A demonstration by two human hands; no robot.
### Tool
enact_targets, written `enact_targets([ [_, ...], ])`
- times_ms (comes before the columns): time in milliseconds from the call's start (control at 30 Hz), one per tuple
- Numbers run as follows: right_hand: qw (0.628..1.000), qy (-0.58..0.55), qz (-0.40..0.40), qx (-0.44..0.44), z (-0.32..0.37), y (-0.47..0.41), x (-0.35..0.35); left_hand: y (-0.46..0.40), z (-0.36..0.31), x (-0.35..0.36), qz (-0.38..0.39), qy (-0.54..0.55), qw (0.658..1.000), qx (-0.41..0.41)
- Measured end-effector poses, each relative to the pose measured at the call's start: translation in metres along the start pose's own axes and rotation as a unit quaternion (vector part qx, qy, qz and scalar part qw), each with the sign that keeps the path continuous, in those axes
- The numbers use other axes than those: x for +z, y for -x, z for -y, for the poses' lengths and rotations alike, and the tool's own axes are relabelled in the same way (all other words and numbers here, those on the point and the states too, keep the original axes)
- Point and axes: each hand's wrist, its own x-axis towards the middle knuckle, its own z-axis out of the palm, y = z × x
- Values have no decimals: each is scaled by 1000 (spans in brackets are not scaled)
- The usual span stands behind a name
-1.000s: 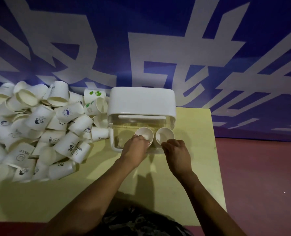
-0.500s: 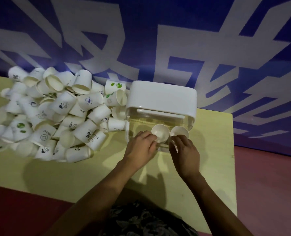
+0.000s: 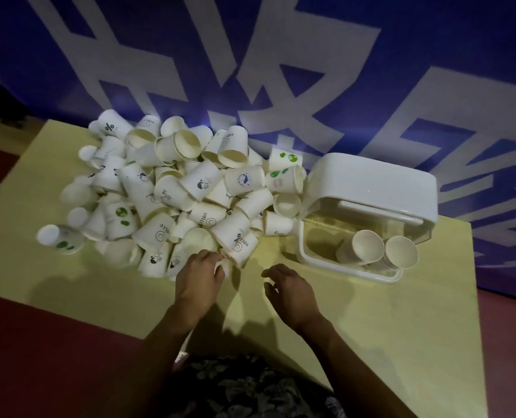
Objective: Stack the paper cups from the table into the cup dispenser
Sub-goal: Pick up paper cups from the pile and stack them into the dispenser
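Note:
A big heap of white paper cups (image 3: 172,194), some printed with logos, covers the left half of the yellow table (image 3: 371,312). The cup dispenser (image 3: 371,182) lies at the right, with a white lid and a clear body. Two cup stacks show inside it, mouths toward me: one (image 3: 367,247) in the middle, one (image 3: 401,256) at the right. My left hand (image 3: 198,277) is at the heap's near edge, its fingers curled round a white cup (image 3: 222,268) that is mostly hidden. My right hand (image 3: 290,288) hovers over the table between heap and dispenser, fingers loosely spread and holding nothing.
A blue banner with large white characters (image 3: 281,70) hangs right behind the table. Red floor (image 3: 39,342) shows to the left and near side. The dispenser's left slot (image 3: 317,242) holds no cups. The table's near edge runs just under my forearms.
Both hands have left the dispenser's front and moved left toward the heap. The left hand has reached a cup at the heap's edge. The view has swung left.

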Motion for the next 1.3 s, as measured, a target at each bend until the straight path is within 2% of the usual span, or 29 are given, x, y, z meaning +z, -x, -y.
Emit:
enact_targets([
  [100, 999, -2, 48, 8, 28, -15, 30, -13, 38, -4, 18, -8, 1000, -6],
  [233, 991, -33, 92, 92, 54, -33, 63, -31, 66, -2, 85, 21, 996, 32],
  [267, 991, -11, 92, 94, 61, -36, 70, -35, 71, -1, 102, 35, 993, 43],
  [333, 995, 60, 73, 40, 75, -41, 81, -42, 78, 0, 122, 57, 989, 55],
  [467, 982, 162, 78, -59, 90, -53, 99, -50, 86, -7, 101, 73, 990, 67],
  [733, 972, 193, 134, -8, 105, -69, 106, -57, 94, -25, 62, 86, 990, 96],
  [900, 993, 96, 42, 46, 92, -54, 91, -48, 85, -38, 22, 104, 988, 116],
  [1033, 997, 5, -23, 74, 82, -32, 54, -40, 62, -54, -25, 118, 983, 141],
  [1300, 963, -48, -244, 103, 62, 3, -22, -41, -11, -70, -39, 159, 960, 227],
])
